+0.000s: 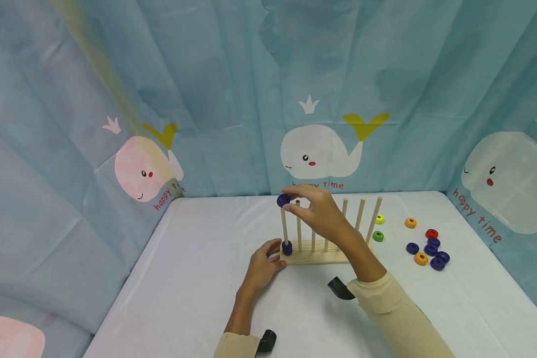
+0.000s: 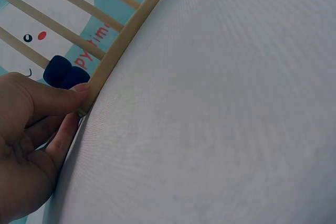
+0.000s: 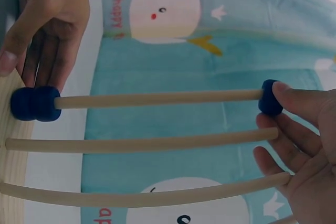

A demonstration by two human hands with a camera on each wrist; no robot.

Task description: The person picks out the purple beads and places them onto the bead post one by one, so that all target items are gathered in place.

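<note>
A wooden peg rack (image 1: 315, 258) stands on the table, its row of upright pegs rising from a flat base. My left hand (image 1: 261, 268) grips the left end of the base, thumb on one side and fingers on the other. Two dark blue beads (image 3: 35, 104) sit stacked at the bottom of the leftmost peg. At that peg's top, my right hand (image 1: 319, 211) pinches another dark blue bead (image 3: 271, 98) between thumb and index finger. The peg's tip is hidden by this bead. In the left wrist view, the left thumb (image 2: 76, 97) lies close beside the stacked beads.
Right of the rack lie loose beads: several blue ones (image 1: 437, 263), a red one (image 1: 431, 233), orange ones (image 1: 410, 223) and green ones (image 1: 378, 236). A white cloth covers the table (image 1: 183, 278). A blue curtain with whale prints (image 1: 232, 99) hangs behind.
</note>
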